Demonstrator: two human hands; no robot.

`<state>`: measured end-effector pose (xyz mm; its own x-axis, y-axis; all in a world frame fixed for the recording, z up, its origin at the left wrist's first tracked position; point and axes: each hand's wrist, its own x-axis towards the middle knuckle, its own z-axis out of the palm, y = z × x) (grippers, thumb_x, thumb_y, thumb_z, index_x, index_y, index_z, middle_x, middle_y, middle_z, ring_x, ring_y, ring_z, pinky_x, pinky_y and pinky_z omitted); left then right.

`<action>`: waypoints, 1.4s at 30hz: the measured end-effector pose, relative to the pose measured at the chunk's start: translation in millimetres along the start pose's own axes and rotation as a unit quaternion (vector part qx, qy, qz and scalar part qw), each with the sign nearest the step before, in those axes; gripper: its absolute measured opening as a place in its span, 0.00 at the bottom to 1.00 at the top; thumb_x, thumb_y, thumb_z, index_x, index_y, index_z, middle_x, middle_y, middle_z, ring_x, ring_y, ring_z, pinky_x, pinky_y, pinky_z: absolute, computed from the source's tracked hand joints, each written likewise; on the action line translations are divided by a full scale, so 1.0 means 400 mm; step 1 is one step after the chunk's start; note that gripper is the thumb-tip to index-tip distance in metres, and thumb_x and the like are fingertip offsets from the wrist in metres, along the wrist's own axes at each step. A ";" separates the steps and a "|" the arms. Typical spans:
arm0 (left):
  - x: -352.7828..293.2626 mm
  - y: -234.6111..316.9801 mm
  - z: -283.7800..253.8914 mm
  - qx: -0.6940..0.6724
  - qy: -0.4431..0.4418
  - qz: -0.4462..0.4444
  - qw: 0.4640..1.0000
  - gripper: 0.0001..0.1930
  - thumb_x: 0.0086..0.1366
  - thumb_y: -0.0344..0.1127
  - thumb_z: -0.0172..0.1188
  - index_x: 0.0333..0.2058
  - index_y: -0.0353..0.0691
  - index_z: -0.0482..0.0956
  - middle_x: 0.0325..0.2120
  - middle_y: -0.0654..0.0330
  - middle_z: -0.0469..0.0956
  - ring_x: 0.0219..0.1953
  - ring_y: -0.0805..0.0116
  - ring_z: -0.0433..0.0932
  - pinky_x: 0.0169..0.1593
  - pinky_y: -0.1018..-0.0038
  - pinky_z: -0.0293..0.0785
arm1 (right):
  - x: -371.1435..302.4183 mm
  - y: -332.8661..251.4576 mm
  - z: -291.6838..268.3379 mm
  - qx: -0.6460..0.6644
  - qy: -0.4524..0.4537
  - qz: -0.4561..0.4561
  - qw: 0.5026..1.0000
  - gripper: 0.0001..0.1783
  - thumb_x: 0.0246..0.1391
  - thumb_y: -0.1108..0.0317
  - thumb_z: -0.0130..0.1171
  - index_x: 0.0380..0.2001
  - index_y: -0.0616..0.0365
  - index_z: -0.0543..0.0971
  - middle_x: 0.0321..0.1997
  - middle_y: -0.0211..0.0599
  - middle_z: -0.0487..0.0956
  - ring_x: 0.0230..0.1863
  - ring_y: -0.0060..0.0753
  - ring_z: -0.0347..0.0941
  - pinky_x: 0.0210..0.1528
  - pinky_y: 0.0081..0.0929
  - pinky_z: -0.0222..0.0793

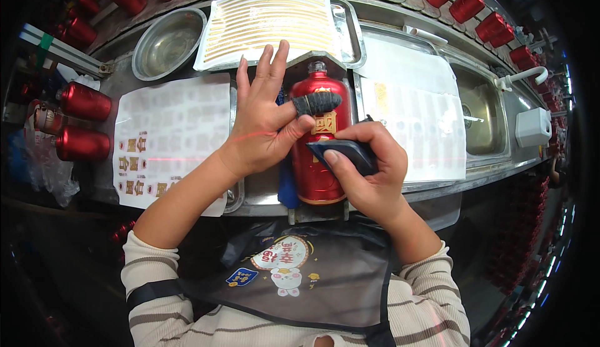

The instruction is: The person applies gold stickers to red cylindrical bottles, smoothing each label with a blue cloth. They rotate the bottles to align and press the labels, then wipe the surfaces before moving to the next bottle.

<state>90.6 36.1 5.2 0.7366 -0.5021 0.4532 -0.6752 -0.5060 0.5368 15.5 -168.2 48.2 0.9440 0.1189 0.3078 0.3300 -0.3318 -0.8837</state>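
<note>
A shiny red bottle (320, 178) with gold characters on its front lies in a metal cradle, its neck pointing away from me. Across its upper part rests the index finger of my left hand (261, 119), wrapped in a dark finger cover. That hand's other fingers are stretched out and spread, and the thumb tip is at the bottle's left side. My right hand (378, 172) grips a dark blue squeegee (353, 154), whose edge is against the bottle's middle, just below a gold character. Part of the lettering is hidden behind the squeegee.
White sheets flank the bottle: a left sheet (206, 106) with gold decals and a right sheet (431, 128). Behind are a gold-striped sheet (269, 25) and a metal bowl (169, 44). A sink (484, 141) lies right; red bottles (84, 143) stand left.
</note>
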 end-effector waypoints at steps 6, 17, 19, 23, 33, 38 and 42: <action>0.028 -0.020 -0.003 -0.136 0.013 -0.152 0.979 0.27 0.74 0.54 0.50 0.29 0.33 0.80 0.71 0.37 0.50 0.73 0.39 0.49 0.72 0.48 0.36 | 0.184 0.078 -0.050 -0.051 0.155 0.038 0.986 0.08 0.52 0.72 0.64 0.35 0.63 0.78 0.29 0.33 0.80 0.30 0.22 0.75 0.35 0.21 0.72; -0.132 0.123 0.011 -0.399 0.138 -0.387 0.820 0.22 0.75 0.40 0.52 0.62 0.32 0.70 0.34 0.70 0.72 0.32 0.86 0.64 0.37 0.86 0.63 | 0.165 0.005 -0.022 -0.262 -0.093 -0.411 0.868 0.10 0.45 0.75 0.71 0.32 0.54 0.82 0.26 0.30 0.73 0.30 0.33 0.75 0.31 0.29 0.72; -0.135 0.135 0.007 -0.401 0.146 -0.388 0.817 0.21 0.75 0.40 0.52 0.60 0.32 0.70 0.34 0.71 0.69 0.36 0.85 0.64 0.40 0.84 0.63 | 0.073 0.000 -0.019 -0.193 -0.161 -0.424 0.870 0.09 0.41 0.73 0.70 0.26 0.53 0.78 0.26 0.29 0.71 0.30 0.32 0.73 0.30 0.28 0.69; -0.109 0.149 0.019 -0.460 0.094 -0.375 0.800 0.19 0.76 0.40 0.51 0.56 0.31 0.72 0.52 0.58 0.76 0.53 0.76 0.72 0.57 0.77 0.68 | 0.004 0.000 -0.055 -0.142 -0.138 -0.369 0.908 0.12 0.36 0.71 0.70 0.29 0.55 0.83 0.25 0.29 0.69 0.30 0.35 0.72 0.29 0.28 0.68; -0.081 0.186 0.071 -0.492 0.146 -0.312 0.799 0.21 0.69 0.34 0.62 0.56 0.31 0.68 0.50 0.53 0.78 0.49 0.71 0.78 0.52 0.73 0.76 | -0.031 0.106 -0.053 0.046 0.159 0.153 0.974 0.11 0.56 0.70 0.68 0.38 0.61 0.77 0.32 0.30 0.79 0.31 0.15 0.73 0.34 0.16 0.71; -0.080 0.196 0.056 -0.369 0.083 -0.325 0.867 0.24 0.63 0.34 0.68 0.53 0.30 0.68 0.48 0.52 0.79 0.48 0.70 0.78 0.54 0.72 0.74 | -0.081 0.112 -0.062 0.089 0.109 0.185 0.973 0.12 0.57 0.72 0.67 0.41 0.62 0.77 0.35 0.29 0.78 0.36 0.16 0.72 0.39 0.17 0.70; -0.086 0.193 0.066 -0.371 0.100 -0.328 0.863 0.26 0.62 0.33 0.69 0.53 0.30 0.68 0.47 0.53 0.79 0.48 0.70 0.78 0.54 0.70 0.75 | -0.091 0.195 -0.213 0.094 0.157 0.230 0.956 0.07 0.58 0.75 0.60 0.40 0.64 0.79 0.35 0.30 0.80 0.38 0.17 0.75 0.40 0.19 0.72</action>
<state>12.2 -4.2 12.3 0.9929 -0.1095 -0.0472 0.0464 -0.0095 0.9989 7.1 -278.0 -1.8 0.9534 -0.2949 -0.0640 -0.0986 -0.1041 -0.9897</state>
